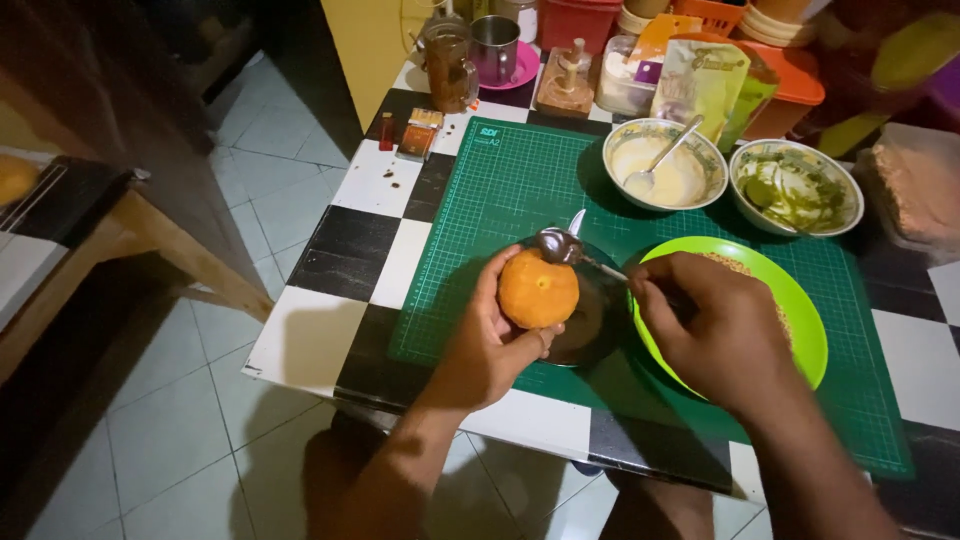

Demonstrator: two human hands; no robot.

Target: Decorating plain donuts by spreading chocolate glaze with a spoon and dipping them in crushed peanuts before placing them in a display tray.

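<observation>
Fingers of the left hand (497,340) are curled up around a round orange ball (538,289), looks like a breaded or fried dough thing, gripping it from below and the side, right over a dark plate (590,325). Right hand (715,325) is closed on the handle of a spoon (565,246), whose bowl carries something dark and glossy and sits touching the top of the ball. All of this happens near the front of a green cutting mat (500,190) on a black and white checkered table (340,250), and the table's near edge is just under the wrists, so not much room toward the body. Left side of the mat is bare and open, with tiled floor past the table edge. Just beside the dark plate, under the right hand, is a lime green plate (800,310) holding brownish crumbs. Further back are two patterned bowls side by side: one (665,165) with pale creamy batter and a spoon standing in it, the other (797,186) smeared with green stuff. The back edge is crowded: a glass jar (450,65), a metal mug (494,47) on a pink saucer, packets and orange and red tubs.
</observation>
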